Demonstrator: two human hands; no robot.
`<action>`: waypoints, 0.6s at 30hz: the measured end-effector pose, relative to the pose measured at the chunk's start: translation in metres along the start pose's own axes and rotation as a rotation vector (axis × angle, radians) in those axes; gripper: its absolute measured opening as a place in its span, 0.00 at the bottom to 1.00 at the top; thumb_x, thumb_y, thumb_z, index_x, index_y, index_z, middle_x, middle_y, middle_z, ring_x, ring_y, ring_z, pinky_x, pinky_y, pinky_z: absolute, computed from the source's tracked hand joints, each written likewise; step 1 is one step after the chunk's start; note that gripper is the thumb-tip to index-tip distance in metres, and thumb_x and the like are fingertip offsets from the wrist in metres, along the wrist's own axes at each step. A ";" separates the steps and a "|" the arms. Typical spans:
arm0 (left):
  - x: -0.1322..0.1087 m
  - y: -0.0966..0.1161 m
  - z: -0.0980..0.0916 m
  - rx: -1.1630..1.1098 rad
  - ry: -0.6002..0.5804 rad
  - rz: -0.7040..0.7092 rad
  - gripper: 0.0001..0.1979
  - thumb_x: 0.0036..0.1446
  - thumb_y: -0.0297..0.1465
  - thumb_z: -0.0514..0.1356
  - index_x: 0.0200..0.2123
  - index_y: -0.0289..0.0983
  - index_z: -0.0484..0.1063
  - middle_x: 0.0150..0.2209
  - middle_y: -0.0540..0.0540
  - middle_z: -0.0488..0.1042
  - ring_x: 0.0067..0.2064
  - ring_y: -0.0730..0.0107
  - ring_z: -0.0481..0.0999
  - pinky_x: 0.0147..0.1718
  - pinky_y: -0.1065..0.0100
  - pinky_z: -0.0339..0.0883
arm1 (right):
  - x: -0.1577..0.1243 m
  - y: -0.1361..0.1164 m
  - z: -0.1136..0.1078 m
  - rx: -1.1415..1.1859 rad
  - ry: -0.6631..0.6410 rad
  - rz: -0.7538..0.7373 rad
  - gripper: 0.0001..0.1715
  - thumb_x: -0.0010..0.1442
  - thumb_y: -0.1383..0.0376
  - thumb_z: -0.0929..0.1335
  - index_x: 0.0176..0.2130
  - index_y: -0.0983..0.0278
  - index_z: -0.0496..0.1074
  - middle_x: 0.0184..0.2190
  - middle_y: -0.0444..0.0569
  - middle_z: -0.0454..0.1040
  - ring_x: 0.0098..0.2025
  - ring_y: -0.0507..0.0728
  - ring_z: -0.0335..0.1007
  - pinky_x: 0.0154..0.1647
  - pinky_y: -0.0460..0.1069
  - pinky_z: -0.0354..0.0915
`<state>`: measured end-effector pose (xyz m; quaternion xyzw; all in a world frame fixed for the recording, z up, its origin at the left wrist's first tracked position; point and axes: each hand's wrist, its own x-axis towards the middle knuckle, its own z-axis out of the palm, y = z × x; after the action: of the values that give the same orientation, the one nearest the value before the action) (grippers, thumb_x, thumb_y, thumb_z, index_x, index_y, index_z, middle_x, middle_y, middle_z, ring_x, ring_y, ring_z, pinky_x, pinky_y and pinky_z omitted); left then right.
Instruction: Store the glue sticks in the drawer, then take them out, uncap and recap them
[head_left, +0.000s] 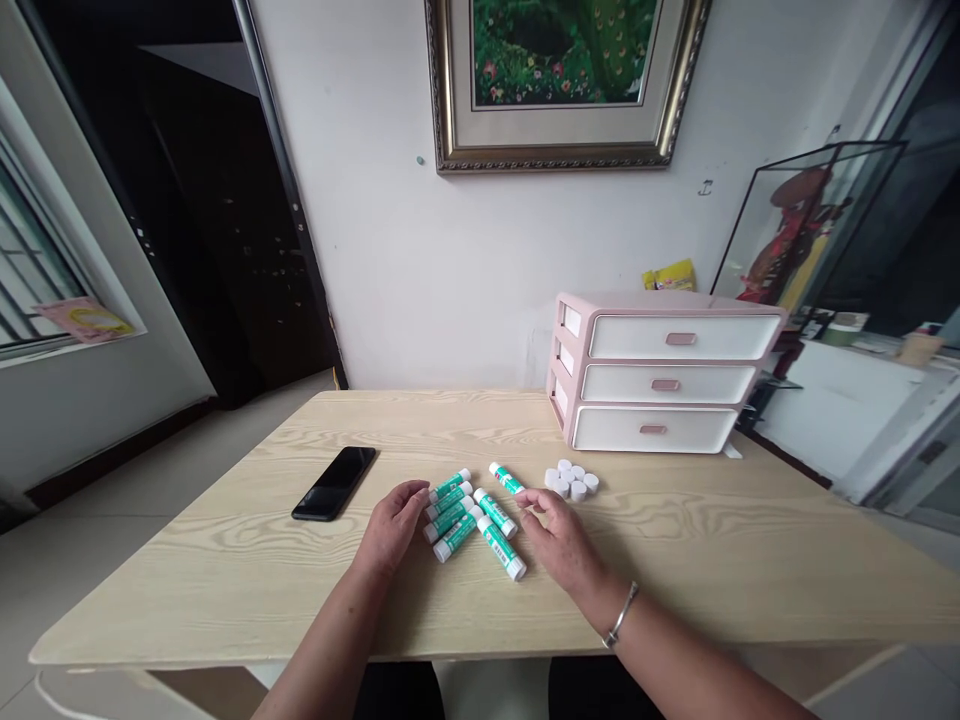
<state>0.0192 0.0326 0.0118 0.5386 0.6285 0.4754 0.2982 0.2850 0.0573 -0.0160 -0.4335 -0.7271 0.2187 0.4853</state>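
Several green-and-white tubes that look like glue sticks lie on the table in two slanted groups. In the left group, the glue sticks [450, 518] lie side by side. My left hand [394, 525] rests at their left ends, fingers loosely bent around nothing I can see. On the right, one glue stick [496, 512] and another glue stick [501, 546] slant the other way. Above them lies a further glue stick [505, 478], its lower end by the fingertips of my right hand [559, 535]. That hand's thumb and index finger are apart. Beyond it sits a cluster of small white caps [571, 480].
A black phone [334, 484] lies on the left of the wooden table [225, 570]. At the back right stands a pink-and-white drawer unit [667, 385] with a yellow packet [670, 276] behind its top. A framed picture [555, 158] hangs on the wall.
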 end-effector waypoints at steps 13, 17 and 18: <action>0.008 -0.012 0.003 0.039 -0.012 0.008 0.25 0.57 0.51 0.55 0.42 0.36 0.77 0.41 0.42 0.83 0.46 0.55 0.81 0.49 0.59 0.71 | 0.039 0.002 -0.001 -0.630 -0.231 0.000 0.22 0.65 0.70 0.61 0.55 0.63 0.74 0.45 0.54 0.78 0.48 0.61 0.71 0.52 0.55 0.63; 0.009 -0.011 0.001 0.063 -0.018 0.012 0.24 0.56 0.51 0.56 0.41 0.38 0.78 0.41 0.43 0.83 0.46 0.56 0.80 0.48 0.61 0.71 | 0.035 0.010 -0.001 -0.568 -0.236 -0.014 0.19 0.64 0.72 0.62 0.49 0.61 0.76 0.45 0.50 0.79 0.46 0.59 0.71 0.50 0.52 0.62; 0.009 -0.010 0.000 0.065 -0.020 0.011 0.24 0.56 0.51 0.56 0.41 0.38 0.78 0.41 0.43 0.83 0.46 0.56 0.80 0.48 0.61 0.71 | 0.033 0.010 -0.003 -0.533 -0.241 -0.026 0.18 0.64 0.72 0.62 0.48 0.61 0.76 0.45 0.49 0.79 0.47 0.59 0.71 0.50 0.52 0.62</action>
<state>0.0134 0.0413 0.0041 0.5563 0.6377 0.4506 0.2843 0.2869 0.0901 -0.0056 -0.5074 -0.8167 0.0636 0.2674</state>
